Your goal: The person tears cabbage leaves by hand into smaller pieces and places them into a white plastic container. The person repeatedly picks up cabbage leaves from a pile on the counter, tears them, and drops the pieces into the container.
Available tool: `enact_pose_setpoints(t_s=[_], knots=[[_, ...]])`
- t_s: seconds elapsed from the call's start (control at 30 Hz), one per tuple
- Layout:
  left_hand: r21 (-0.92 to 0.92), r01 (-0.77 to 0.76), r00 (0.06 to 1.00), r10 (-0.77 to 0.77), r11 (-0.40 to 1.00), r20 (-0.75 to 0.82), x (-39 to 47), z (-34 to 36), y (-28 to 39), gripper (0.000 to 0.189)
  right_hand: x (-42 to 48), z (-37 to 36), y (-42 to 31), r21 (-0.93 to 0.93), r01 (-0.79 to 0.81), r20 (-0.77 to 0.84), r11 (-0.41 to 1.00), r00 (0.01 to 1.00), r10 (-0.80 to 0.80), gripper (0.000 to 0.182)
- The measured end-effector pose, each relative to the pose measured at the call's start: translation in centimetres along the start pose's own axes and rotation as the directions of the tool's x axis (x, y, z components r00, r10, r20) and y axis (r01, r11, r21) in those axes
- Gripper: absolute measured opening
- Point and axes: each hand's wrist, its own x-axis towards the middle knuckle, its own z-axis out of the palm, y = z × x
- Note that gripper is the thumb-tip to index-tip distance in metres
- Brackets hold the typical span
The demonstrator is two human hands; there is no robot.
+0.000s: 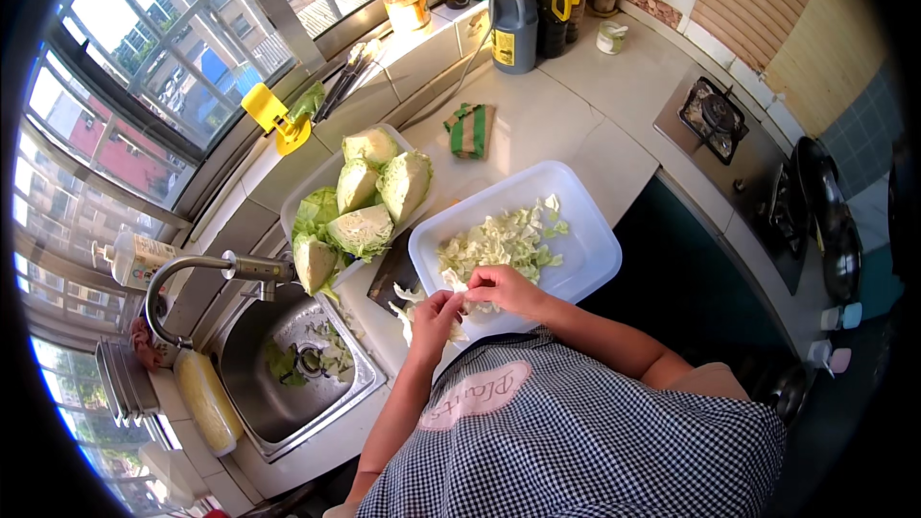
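Observation:
My left hand (437,316) and my right hand (504,289) meet over the near left edge of a white plastic tub (590,259). Both pinch a pale cabbage leaf (453,279) between their fingertips. Torn cabbage pieces (496,241) lie heaped inside the tub. More pale leaf hangs around my left hand, and I cannot tell how much of it is gripped. A dark board or blade (392,277) shows partly beneath the tub's left side. Beyond it, a second tub (289,208) holds several cut cabbage wedges (360,230).
Left of me is a steel sink (252,381) with leaf scraps and a curved faucet (162,288). A green-and-brown packet (470,131) lies behind the tub. Large bottles (514,21) stand near the window. A gas stove (719,158) is at right.

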Motion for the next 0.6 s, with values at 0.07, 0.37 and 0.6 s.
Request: enact_pose_setpoints(t_s=[0.07, 0.37, 0.6], knots=[[-0.352, 0.235, 0.971, -0.201, 0.906, 0.129, -0.1, -0.3, 0.0, 0.018, 0.0, -0.7, 0.6, 0.284, -0.222, 0.092, 0.933, 0.975, 0.204, 0.011], [-0.721, 0.328, 0.942, -0.161, 0.611, 0.293, 0.0, -1.6, -0.8, 0.018, -0.1, -2.8, 0.7, -0.684, -0.064, -0.250, 0.726, 0.956, -0.151, 0.015], [-0.587, 0.243, 0.964, -0.258, 0.773, 0.060, 0.1, -0.5, -0.6, 0.015, -0.5, -0.2, 0.5, -0.260, 0.119, -0.039, 0.958, 0.990, -0.134, 0.025]])
